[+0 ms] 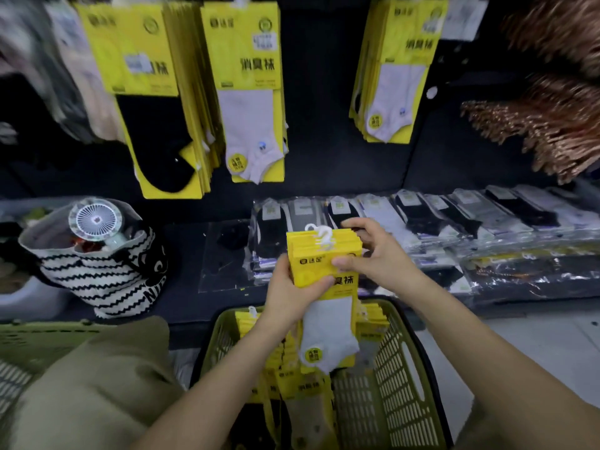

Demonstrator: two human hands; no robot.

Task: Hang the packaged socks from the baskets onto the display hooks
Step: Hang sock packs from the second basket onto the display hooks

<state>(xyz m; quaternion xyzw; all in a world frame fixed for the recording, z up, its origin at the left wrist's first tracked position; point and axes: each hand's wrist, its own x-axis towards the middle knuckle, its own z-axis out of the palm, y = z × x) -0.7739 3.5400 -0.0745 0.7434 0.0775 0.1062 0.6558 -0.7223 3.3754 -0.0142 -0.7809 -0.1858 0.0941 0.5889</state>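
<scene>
A black-and-white zigzag-striped fabric bag (97,280) with a small white fan (95,219) inside sits far left on a dark shelf (185,306). Above it, bunches of yellow-carded sock packs (152,102) hang on a dark display wall, with an open dark gap between the middle and right bunches.

Below that gap, at centre, both hands hold a bundle of yellow-carded white sock packs (324,264) upright, its long axis vertical, white plastic hooks on top, sock toes hanging down. The left hand (292,297) grips its left edge, thumb across the front. The right hand (380,254) pinches its upper right edge.

Beneath is an olive-green slotted plastic basket (399,368) holding more packs. To the right, clear-wrapped flat socks (454,222) lie in a row on the shelf.
</scene>
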